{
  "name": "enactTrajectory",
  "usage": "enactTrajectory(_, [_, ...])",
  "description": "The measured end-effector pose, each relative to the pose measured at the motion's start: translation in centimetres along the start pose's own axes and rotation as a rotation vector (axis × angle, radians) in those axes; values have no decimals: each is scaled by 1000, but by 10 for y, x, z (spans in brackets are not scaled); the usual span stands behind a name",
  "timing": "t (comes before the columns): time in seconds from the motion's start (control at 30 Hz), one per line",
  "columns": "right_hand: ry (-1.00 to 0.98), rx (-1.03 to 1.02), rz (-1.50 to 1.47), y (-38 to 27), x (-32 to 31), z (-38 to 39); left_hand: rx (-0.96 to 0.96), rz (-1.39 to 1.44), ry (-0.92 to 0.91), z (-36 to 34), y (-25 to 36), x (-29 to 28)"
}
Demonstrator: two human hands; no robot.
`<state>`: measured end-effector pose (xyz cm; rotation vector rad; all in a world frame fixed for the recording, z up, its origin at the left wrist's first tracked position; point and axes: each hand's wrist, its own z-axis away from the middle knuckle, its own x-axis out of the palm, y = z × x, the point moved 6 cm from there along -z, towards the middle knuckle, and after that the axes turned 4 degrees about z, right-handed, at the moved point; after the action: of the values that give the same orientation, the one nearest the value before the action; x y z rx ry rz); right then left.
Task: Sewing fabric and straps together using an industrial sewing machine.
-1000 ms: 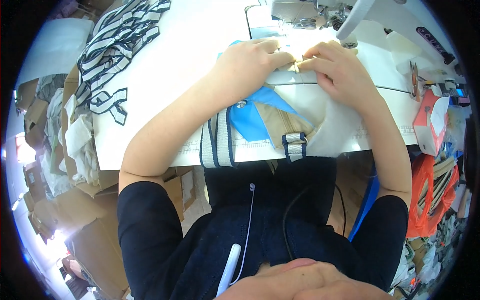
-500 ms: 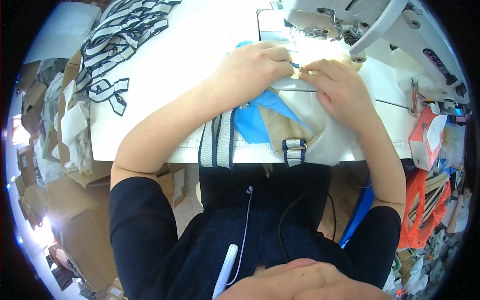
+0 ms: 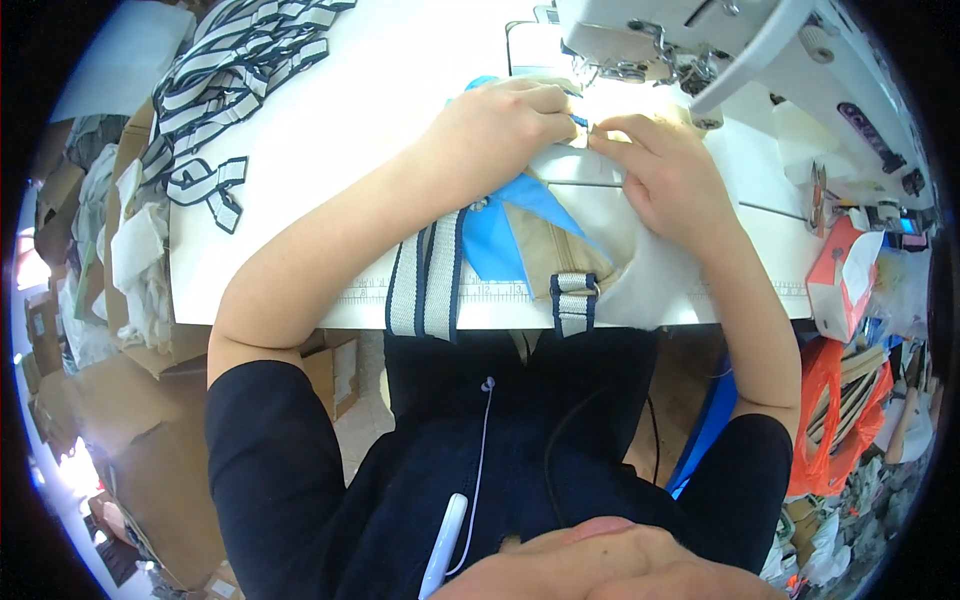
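Note:
Just in front of the sewing machine (image 3: 640, 35), both hands pinch the edge of a sewn fabric piece. My left hand (image 3: 515, 125) is closed on its left side, fingers bent over a dark blue edge. My right hand (image 3: 675, 180) grips close beside it with thumb and fingertips together. Blue fabric (image 3: 492, 250) and a tan panel (image 3: 545, 250) of the piece spread toward the table's front edge, with whitish fabric (image 3: 655, 280) at the right. Grey-and-navy webbing straps (image 3: 438, 280) hang over that edge, and a short webbing loop (image 3: 574, 303) holds a metal ring. Fingers partly hide the pinched spot.
A heap of striped webbing (image 3: 215, 95) lies at the table's far left. Small scissors (image 3: 817, 195) and a red-and-white box (image 3: 843, 280) sit at the right. An orange bag (image 3: 825, 420) hangs below them. Cardboard boxes (image 3: 170, 480) stand at the left.
The whole view has shifted slightly, so everything appears a little farther left. Both hands keep their pinch on the fabric, with hardly any visible movement against the machine.

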<state>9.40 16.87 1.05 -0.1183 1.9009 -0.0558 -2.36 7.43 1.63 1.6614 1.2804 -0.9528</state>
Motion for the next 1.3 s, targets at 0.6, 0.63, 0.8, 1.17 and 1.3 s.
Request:
enactTrajectory(0.6, [70, 22, 100, 22, 8, 0, 53, -160, -9, -17, -9, 4])
enactTrajectory(0.63, [90, 18, 124, 24, 9, -2, 56, -156, -13, -17, -13, 7])
enactTrajectory(0.8, [69, 52, 228, 29, 12, -5, -21, 138, -1, -28, -29, 2])
enactTrajectory(1.17, [39, 163, 168, 33, 21, -4, -88, 109, -34, -26, -39, 10])
enactTrajectory(1.3, [5, 181, 100, 36, 24, 0, -32, 172, -15, -23, -31, 4])
